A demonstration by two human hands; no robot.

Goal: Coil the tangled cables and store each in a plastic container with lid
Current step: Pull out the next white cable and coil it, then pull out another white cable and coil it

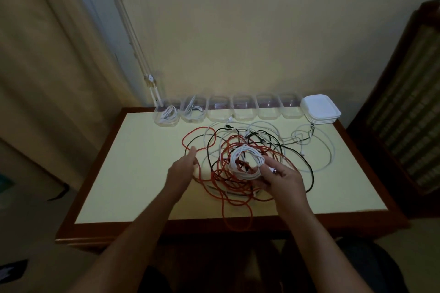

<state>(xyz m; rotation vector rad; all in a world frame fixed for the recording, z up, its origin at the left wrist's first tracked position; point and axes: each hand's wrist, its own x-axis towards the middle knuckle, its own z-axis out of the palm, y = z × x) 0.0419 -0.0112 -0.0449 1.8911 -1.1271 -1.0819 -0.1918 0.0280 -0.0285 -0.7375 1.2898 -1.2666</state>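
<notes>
Fingers of right hand pinch white coil; left hand spread | risk: red cable seemingly threads coil, so lifting drags tangle

Dim, warm yellowish light, without glare. The pale yellow, wood-framed surface is brightest; its near edge sinks into shadow. The left hand is motion-blurred; the right hand and its coiled white cable look soft. Wide-angle distortion bends the beige curtain at left.
</notes>
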